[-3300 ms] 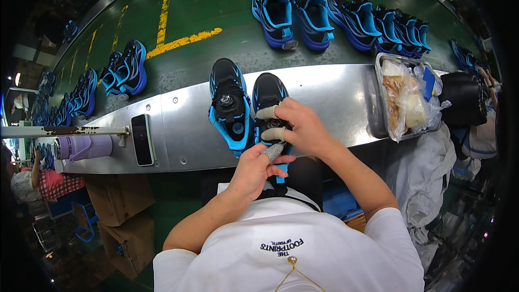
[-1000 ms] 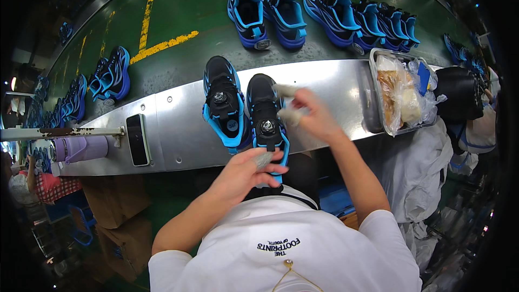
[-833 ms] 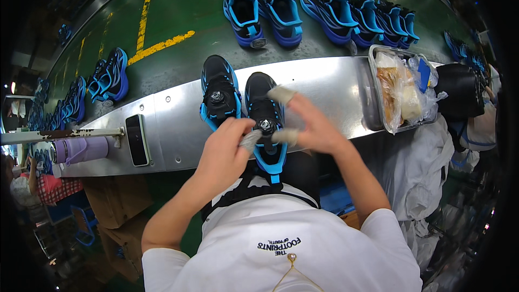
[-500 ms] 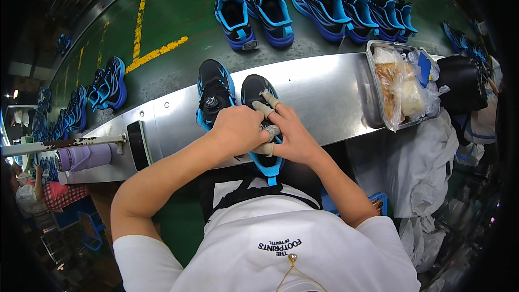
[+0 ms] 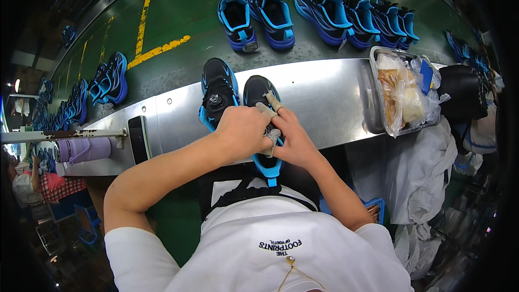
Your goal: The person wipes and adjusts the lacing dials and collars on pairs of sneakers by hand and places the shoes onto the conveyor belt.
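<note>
A black sneaker (image 5: 258, 87) with blue trim lies toe-away at the ledge's near edge, its heel loop toward my body. Over its middle, my left hand (image 5: 242, 132) is closed in a fist, and what its fingers pinch is hidden. From the other side my right hand (image 5: 294, 139) grips the sneaker, beige covers on several fingertips and a grey one on another finger, touching my left hand. Just left stands the matching sneaker (image 5: 219, 84), with a round dial on its tongue, untouched.
The metal ledge (image 5: 319, 97) borders a green surface (image 5: 184, 13) with more sneakers (image 5: 324, 16). A phone (image 5: 138, 139) and purple bottle (image 5: 86, 150) lie left, near a metal bar (image 5: 65, 135). A tray (image 5: 373, 84) of bagged pieces and white bags (image 5: 421, 167) are right. Another person (image 5: 27, 184) sits far left.
My left hand has shifted slightly right and up over the sneaker, and the fingers of both hands have moved a little. The view has shifted slightly; both sneakers remain on the ledge.
</note>
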Demonstrator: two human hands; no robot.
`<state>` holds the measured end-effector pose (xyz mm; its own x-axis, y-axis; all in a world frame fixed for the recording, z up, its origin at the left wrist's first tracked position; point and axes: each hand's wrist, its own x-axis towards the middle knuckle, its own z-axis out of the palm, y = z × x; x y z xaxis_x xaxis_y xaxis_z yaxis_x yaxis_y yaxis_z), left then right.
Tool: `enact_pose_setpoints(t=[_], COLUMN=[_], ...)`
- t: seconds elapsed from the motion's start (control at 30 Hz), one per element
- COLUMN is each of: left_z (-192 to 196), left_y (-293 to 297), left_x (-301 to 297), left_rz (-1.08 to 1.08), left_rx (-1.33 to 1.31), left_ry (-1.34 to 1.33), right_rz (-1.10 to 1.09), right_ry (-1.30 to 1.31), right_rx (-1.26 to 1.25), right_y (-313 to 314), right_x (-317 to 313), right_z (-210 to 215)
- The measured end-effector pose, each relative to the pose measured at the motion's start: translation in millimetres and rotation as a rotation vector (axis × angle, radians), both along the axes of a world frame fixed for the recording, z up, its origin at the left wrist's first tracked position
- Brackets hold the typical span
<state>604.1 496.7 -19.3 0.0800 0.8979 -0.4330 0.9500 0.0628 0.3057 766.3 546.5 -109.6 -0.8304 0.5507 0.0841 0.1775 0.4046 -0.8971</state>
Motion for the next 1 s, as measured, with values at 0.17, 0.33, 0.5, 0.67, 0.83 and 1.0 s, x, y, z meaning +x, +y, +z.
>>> enact_pose_setpoints(t=[0.17,0.33,0.5,0.67,0.83,1.0], left_z=[-6.5,-3.6,-12.6,-24.0,-33.8,-38.1], left_y=[-21.9,-75.1,-94.3,-86.7,-78.7,-74.8], left_x=[-15.5,20.5,46.6,55.1,62.4,64.6], left_rz=[-0.07,0.46,1.005,1.26,1.261,1.265], left_rx=[0.309,0.546,-0.223,-0.221,-0.241,-0.215], left_ry=[-0.28,-0.6,-1.268,-1.766,-1.863,-1.858], right_rz=[0.089,0.096,0.212,0.141,0.107,0.03], right_ry=[0.041,0.151,0.02,-0.119,-0.13,-0.241], right_rx=[-0.086,-0.314,-0.227,-0.003,-0.154,0.13], right_y=[14.8,42.2,41.7,38.7,44.4,30.9], right_x=[4.7,20.0,10.6,5.1,8.5,4.9], right_z=[13.2,27.4,39.5,57.6,57.3,60.3])
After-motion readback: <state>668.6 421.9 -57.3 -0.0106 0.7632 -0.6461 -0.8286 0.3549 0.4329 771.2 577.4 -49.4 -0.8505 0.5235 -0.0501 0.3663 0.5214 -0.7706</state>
